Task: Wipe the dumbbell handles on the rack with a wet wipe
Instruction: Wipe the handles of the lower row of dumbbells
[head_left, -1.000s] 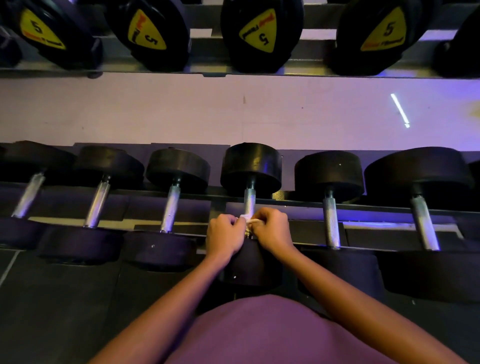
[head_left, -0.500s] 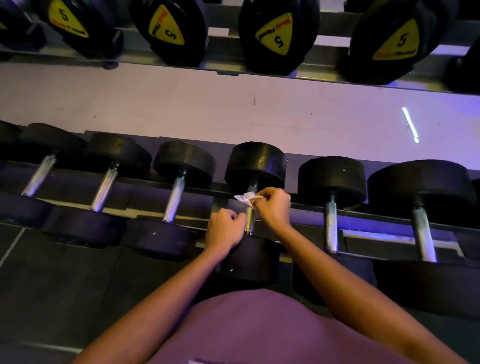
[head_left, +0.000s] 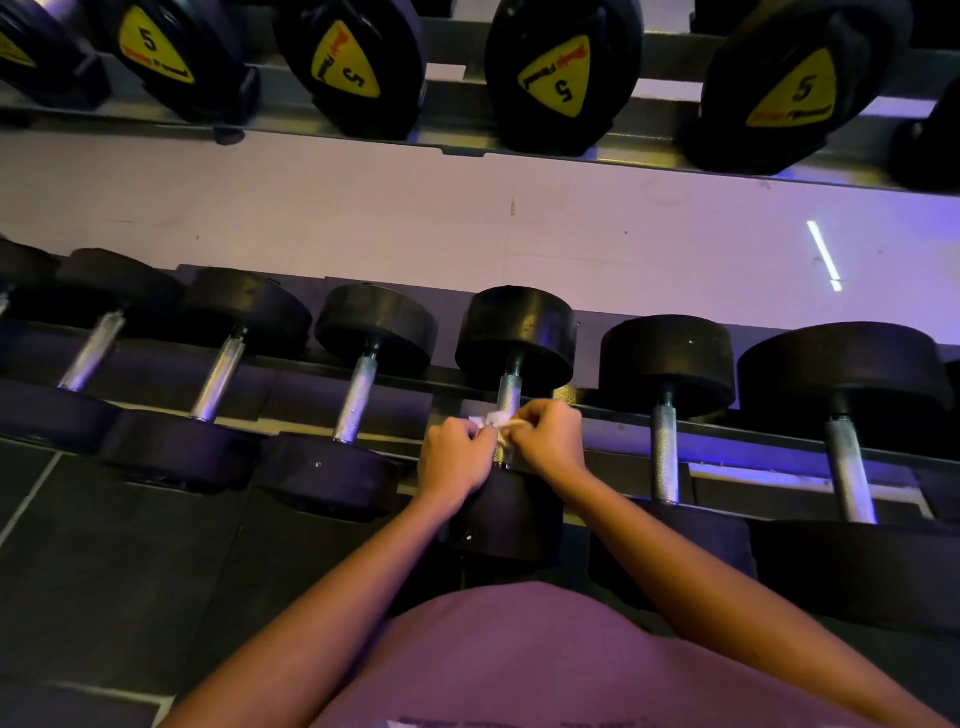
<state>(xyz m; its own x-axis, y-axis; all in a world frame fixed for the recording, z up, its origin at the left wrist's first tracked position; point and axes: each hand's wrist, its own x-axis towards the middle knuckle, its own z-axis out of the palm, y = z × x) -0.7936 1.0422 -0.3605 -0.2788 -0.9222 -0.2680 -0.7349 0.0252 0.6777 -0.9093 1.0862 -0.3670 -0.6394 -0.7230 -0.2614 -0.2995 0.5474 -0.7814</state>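
- A pale panel (head_left: 311, 208) is running across the room between the two rack tiers, taking on a purple cast, with a thin bright streak of light (head_left: 823, 254) showing on it at the right.
- Dark floor tiles (head_left: 104, 571) are spreading out below the rack at the lower left.
- A purple shirt (head_left: 545, 660) is filling the bottom centre, with both bare forearms reaching forward from it.
- The upper shelf (head_left: 467, 111) is carrying a row of black dumbbells with yellow labels (head_left: 563, 73) reading 5.
- The lower rack rail (head_left: 753, 431) is carrying a row of black round-headed dumbbells lying side by side, their metal handles pointing away from the person.
- The middle dumbbell (head_left: 519, 332) is sitting on this rail, its handle (head_left: 509, 392) partly bare above the hands.
- The right grip (head_left: 550, 441) is curling around the lower handle, pinching the wet wipe (head_left: 491, 420) against it.
- The left grip (head_left: 454, 457) is lying just beside it with fingers curled, seemingly pinching the wipe's left end, though the knuckles are hiding the contact.
- The wipe is showing as a small white crumple between the two hands, against the handle.
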